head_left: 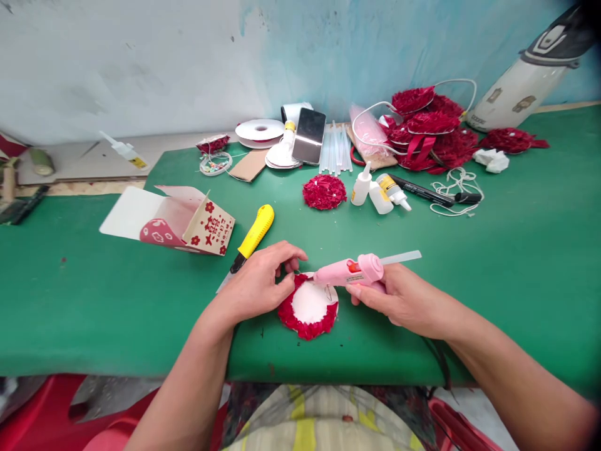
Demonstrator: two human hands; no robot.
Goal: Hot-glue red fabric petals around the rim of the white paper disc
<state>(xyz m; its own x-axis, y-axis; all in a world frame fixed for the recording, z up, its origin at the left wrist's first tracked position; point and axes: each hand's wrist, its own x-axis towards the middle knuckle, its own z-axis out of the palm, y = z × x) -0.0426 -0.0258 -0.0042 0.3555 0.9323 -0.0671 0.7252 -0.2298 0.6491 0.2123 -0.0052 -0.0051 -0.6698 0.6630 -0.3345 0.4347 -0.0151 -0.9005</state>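
A white round disc [310, 302] lies on the green table, with red ruffled ribbon [307, 329] round most of its border; its upper right stretch is bare. My left hand [263, 279] grips the disc's upper left edge, thumb against the ruffle and fingers curled. My right hand [404, 297] is wrapped round a pink hot glue gun [347, 270]. The gun's nozzle points left, at the end of the ribbon on the disc's upper edge. From its back sticks a clear glue stick [401, 257]. A yellow utility knife [256, 230] lies partly behind my left hand.
An open red-and-white box [188, 225] stands left. Beyond the disc are a finished red rosette [325, 191], small glue bottles [361, 185], glue sticks [335, 149], a phone [308, 136] and a black marker [422, 190]. Red rosettes [434, 128] pile up beside a large bottle [521, 88].
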